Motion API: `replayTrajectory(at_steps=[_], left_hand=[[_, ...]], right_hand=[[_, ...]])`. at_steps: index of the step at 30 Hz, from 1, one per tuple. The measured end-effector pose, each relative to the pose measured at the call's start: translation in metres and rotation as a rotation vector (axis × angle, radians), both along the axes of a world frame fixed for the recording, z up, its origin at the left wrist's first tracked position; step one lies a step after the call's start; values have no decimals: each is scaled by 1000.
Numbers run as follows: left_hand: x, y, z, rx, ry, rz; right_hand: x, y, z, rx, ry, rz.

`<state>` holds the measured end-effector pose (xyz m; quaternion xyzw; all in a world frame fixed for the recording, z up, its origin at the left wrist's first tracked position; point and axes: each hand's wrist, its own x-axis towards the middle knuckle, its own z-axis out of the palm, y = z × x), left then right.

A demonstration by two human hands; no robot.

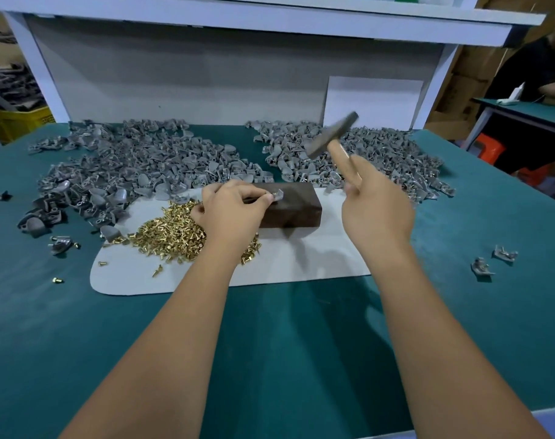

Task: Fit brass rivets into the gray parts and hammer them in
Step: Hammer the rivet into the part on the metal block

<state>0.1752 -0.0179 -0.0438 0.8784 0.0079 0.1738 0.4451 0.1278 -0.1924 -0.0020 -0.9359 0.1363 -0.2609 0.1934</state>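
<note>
Nearest, two bare forearms are reaching out over the bench (285,343), whose top is wearing a smooth teal mat. Beyond them a thin, pale gray sheet (301,264) with rounded corners is lying flat on the mat. On its left part a loose heap of small, shiny brass rivets (165,232) is glinting, with a few strays sitting on the teal to the left.

The left hand (232,210) is hovering over that heap, its fingers (263,198) pinching a small gray part (277,195) and holding it down on the top face of a dark brown rectangular block (289,207). The block is sitting on the sheet, its surface looking dull and worn.

To the right, the right hand (377,210) is gripping the light wooden handle of a hammer (330,137), fingers curled round it. The dull gray metal head is hanging raised above the block, tilted and motion-blurred.

Two single gray parts (483,267) are lying apart on the mat at the right.

Farther back, two broad piles of matte gray curved pieces are spreading across the bench: a left pile (121,172) and a right pile (380,153), with a strip of teal between them.

Behind them a flat gray back panel (190,74) is rising under a white shelf (270,20).
</note>
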Motion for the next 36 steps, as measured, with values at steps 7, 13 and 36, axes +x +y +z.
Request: replayTrajectory(at_steps=[7,13,36], left_hand=[[3,2,6,-243,-24,-150],[2,3,10,-310,-66,-231],[-8,-1,18,-93,-115,-180]], right_hand=[[-1,-18,-26,27,210,-54],[0,-12,-27,-100,230,-122],[56,14,2,602,-144,340]])
